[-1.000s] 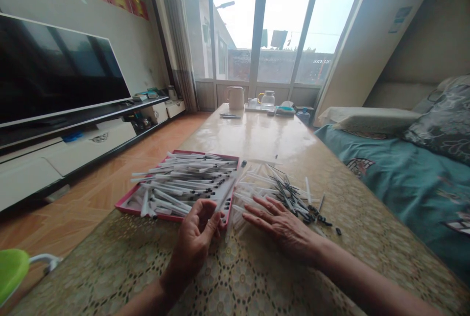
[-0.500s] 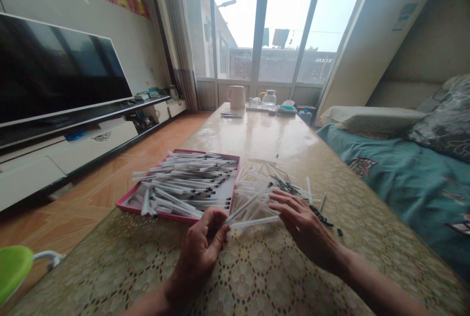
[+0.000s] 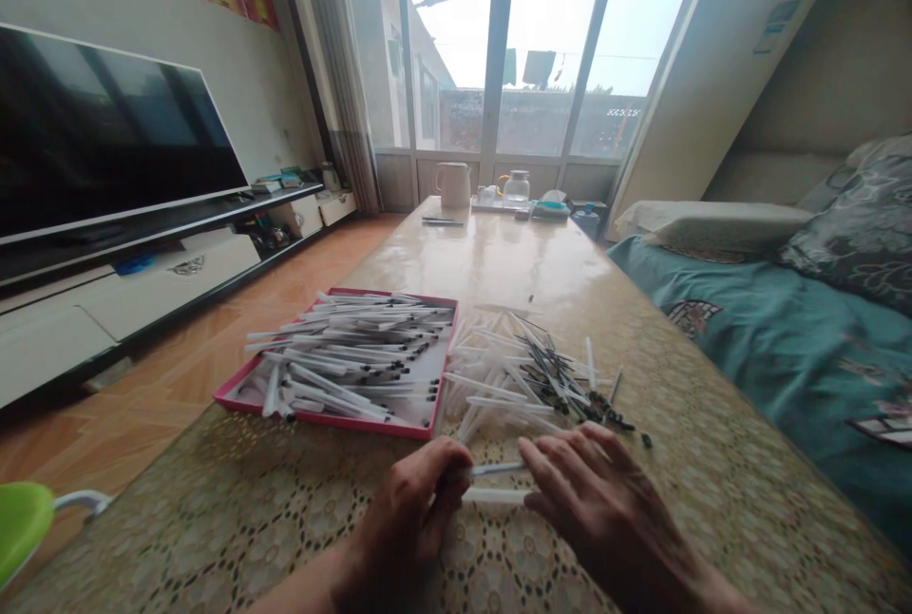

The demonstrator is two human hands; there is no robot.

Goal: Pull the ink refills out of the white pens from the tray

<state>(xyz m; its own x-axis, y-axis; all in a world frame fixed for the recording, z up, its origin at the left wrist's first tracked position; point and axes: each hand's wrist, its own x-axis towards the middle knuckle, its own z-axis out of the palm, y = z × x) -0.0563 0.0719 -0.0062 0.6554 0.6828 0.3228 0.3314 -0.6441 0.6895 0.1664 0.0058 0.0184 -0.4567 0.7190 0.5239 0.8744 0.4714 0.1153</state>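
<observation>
My left hand [image 3: 420,509] is closed, pinching the left ends of two slim pieces low over the table. One is a plain white plastic tube [image 3: 495,496]; the other, just beyond it, is a thinner pale pen-like tube [image 3: 499,469]. At their right ends the fingers of my right hand [image 3: 605,509] close in, thumb at the nearer tube and index finger at the farther one. Past my hands lies a loose pile of clear-white tubes [image 3: 499,386], with thin dark rods [image 3: 548,362] and small black plugs [image 3: 619,422] beside it.
A pink-rimmed tray [image 3: 324,419] full of black-ended white tubes stands on the left of the patterned table [image 3: 513,557]. At the far end are a kettle [image 3: 454,184], a glass jug [image 3: 517,188] and a tissue pack [image 3: 550,208]. A green seat [image 3: 25,524] is at lower left.
My right hand has come nearer and closed from spread fingers onto the tubes' right ends. My left hand has moved slightly right and down, and the thinner tube has swung from slanting upward to nearly level.
</observation>
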